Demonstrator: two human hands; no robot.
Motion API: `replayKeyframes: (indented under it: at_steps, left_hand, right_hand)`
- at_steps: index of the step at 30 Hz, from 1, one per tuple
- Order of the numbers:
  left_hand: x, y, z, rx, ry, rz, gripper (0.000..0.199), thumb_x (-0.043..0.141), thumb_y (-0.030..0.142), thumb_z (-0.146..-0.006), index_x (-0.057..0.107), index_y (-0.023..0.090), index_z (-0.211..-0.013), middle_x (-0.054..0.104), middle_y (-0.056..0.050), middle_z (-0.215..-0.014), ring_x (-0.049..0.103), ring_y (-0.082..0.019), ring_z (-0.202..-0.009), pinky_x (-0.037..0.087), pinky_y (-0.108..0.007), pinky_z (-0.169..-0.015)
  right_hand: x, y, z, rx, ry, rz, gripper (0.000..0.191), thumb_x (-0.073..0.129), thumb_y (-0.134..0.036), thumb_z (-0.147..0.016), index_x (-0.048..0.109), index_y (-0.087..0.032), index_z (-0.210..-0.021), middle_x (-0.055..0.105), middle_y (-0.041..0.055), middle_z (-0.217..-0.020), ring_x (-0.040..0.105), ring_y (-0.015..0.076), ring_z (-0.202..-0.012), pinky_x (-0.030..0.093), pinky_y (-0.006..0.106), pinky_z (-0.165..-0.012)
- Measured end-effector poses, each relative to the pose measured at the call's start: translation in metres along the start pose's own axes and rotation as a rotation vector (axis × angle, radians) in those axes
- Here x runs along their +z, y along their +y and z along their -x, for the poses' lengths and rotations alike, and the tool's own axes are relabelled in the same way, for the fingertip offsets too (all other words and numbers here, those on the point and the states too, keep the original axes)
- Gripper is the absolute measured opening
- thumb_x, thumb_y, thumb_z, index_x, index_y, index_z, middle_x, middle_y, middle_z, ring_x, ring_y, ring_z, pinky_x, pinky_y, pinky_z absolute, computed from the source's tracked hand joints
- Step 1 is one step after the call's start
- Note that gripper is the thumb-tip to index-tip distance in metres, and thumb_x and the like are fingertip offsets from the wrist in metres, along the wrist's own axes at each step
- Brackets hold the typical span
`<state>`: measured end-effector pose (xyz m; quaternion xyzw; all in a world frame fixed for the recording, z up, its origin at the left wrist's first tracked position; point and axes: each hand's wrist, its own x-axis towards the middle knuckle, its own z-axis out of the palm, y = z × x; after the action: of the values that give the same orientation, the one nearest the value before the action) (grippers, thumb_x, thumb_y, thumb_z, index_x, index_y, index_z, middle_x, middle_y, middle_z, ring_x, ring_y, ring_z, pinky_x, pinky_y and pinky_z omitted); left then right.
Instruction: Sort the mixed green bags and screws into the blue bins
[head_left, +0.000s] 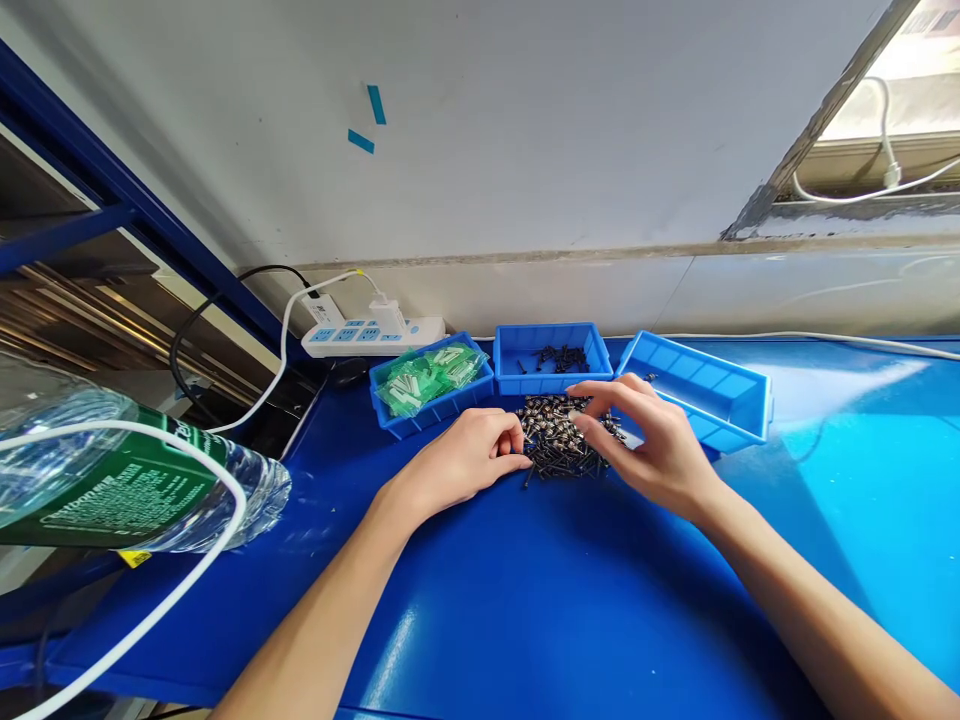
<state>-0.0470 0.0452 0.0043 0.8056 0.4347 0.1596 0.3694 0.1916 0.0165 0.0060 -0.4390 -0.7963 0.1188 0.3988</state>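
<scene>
1. Screw pile [559, 440] seen at center of frame, on blue table [487, 600].
2. Pile's left edge touched by left hand [472, 455], fingers curled narrow; held item can't be told.
3. Right hand [652, 445] held over pile's right side, thumb and index apart.
4. Three blue bins set behind.

In the center of the frame, a pile of screws [564, 440] lies on the table [525, 600], before the middle bin [550, 380], which holds more screws. The left bin [439, 405] (a bag [431, 378] in it) stands before a power strip [352, 338]; the right bin [694, 395] sits right of center. A bottle [150, 480] occupies the lower left.
</scene>
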Motion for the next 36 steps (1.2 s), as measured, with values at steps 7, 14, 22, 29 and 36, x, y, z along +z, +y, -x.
replayKeyframes:
  at_steps: [7, 14, 22, 29, 36]
  left_hand:
    - [-0.003, 0.002, 0.001, 0.003, 0.006, 0.04, 0.015, 0.071, 0.027, -0.089, 0.064, 0.018, -0.08, 0.061, 0.002, -0.073, 0.054, -0.013, -0.063, 0.044, -0.025, -0.062]
    - [-0.004, 0.004, 0.002, 0.042, 0.075, 0.008, 0.014, 0.066, 0.03, -0.092, 0.067, 0.019, -0.084, 0.065, -0.001, -0.081, 0.057, -0.015, -0.068, 0.049, -0.028, -0.067]
    - [-0.003, 0.012, 0.003, 0.077, 0.124, -0.007, 0.01, 0.065, 0.025, -0.091, 0.072, 0.019, -0.086, 0.072, -0.002, -0.082, 0.059, -0.015, -0.068, 0.05, -0.027, -0.067]
    - [-0.007, 0.019, 0.005, 0.116, 0.247, 0.169, 0.007, 0.066, 0.022, -0.087, 0.073, 0.019, -0.089, 0.077, -0.001, -0.086, 0.065, -0.015, -0.073, 0.052, -0.027, -0.071]
    - [-0.005, 0.022, 0.007, 0.127, 0.235, 0.31, 0.021, 0.071, 0.021, -0.085, 0.055, 0.023, -0.098, 0.076, 0.002, -0.082, 0.067, -0.014, -0.071, 0.053, -0.026, -0.07]
  right_hand:
    - [-0.01, -0.011, 0.004, 0.373, 0.029, -0.241, 0.028, 0.053, -0.027, -0.089, 0.078, -0.02, -0.097, 0.033, -0.0093, -0.043, 0.027, 0.0102, -0.038, 0.023, 0.028, -0.042]
    - [0.001, -0.01, 0.004, 0.529, -0.04, -0.372, 0.017, 0.052, -0.023, -0.075, 0.069, -0.022, -0.08, 0.029, -0.0104, -0.042, 0.022, 0.0093, -0.037, 0.018, 0.026, -0.039]
    - [-0.002, -0.009, 0.001, 0.351, -0.075, -0.265, 0.053, 0.051, -0.049, -0.099, 0.058, -0.022, -0.054, 0.058, 0.0011, -0.053, 0.048, 0.0137, -0.051, 0.04, 0.029, -0.052]
    - [-0.007, -0.005, 0.002, 0.345, -0.026, -0.207, 0.056, 0.056, -0.032, -0.089, 0.052, -0.022, -0.034, 0.082, 0.0085, -0.097, 0.061, 0.0144, -0.053, 0.046, 0.03, -0.05]
    - [0.001, -0.014, 0.002, 0.33, -0.004, -0.333, 0.022, 0.071, -0.039, -0.088, 0.081, -0.022, -0.095, 0.082, 0.0069, -0.089, 0.074, 0.0225, -0.075, 0.061, 0.035, -0.071]
